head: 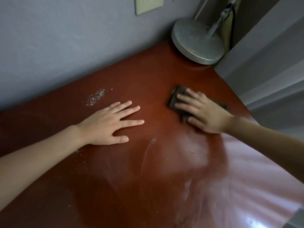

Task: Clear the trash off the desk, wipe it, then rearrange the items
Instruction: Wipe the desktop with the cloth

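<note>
Counter [131, 186]: reddish-brown and glossy, filling the near half of the view; pale wipe smears [148, 150] and bright glare toward the near right.
Left forearm: reaching in from the near left, bare, low over the counter.
Left hand [105, 125]: palm down, flat on the counter left of centre; fingers straight and spread, thumb out to the near side; holding nothing.
Small specks [79, 151]: a few pale bits on the counter just beside the left wrist.
Right hand [204, 114]: palm down on the cloth, fingers straight and slightly spread, pressing it onto the counter; a little blurred.
Cloth [179, 90]: dark brown, seemingly folded, lying flat on the right part of the counter under the right hand, its far-left corner showing past the fingertips.
Crumbs [96, 97]: patch of whitish specks on the far left of the counter, near the wall, just beyond the left hand's fingertips and well apart from the cloth.
Lamp base [195, 41]: round grey metal disc standing on the far right corner of the counter, apart from the cloth; slanted stem and black cord [232, 22] rising from it.
Wall [65, 46]: grey-blue, along the far edge of the counter; pale plate [148, 4] at the top.
</note>
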A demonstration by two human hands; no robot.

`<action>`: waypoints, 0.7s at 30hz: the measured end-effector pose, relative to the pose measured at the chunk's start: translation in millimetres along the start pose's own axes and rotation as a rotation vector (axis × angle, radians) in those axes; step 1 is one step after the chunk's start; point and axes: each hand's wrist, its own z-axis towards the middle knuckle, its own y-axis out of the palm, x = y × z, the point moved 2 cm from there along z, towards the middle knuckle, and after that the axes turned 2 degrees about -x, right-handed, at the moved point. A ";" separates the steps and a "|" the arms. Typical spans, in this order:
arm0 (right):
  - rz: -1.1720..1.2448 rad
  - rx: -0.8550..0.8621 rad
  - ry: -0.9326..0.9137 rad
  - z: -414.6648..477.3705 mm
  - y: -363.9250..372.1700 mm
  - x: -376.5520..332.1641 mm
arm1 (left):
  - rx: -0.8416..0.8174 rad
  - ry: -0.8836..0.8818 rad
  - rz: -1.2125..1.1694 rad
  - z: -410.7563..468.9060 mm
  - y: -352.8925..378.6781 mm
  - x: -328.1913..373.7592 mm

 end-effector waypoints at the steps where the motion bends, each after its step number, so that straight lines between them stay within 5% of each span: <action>1: -0.024 -0.024 -0.112 -7.3 1.3 -5.7 | 0.001 0.005 -0.006 0.0 0.7 -0.7; 4: 0.051 -0.067 -0.218 6.3 -11.1 11.2 | 0.002 0.017 -0.028 0.8 2.3 -3.6; 9: 0.026 0.010 -0.081 91.4 -30.7 34.3 | 0.032 0.031 -0.039 2.2 2.6 -5.0; 12: -0.102 0.119 -0.005 65.2 -25.7 25.3 | 0.047 0.042 -0.091 1.9 6.8 -5.3; 16: -0.076 -0.007 0.043 18.2 -8.4 7.6 | 0.037 0.043 -0.123 3.4 7.8 -5.8; 21: 0.049 -0.001 0.184 111.5 -25.7 47.9 | 0.035 0.032 -0.130 3.6 7.1 -3.8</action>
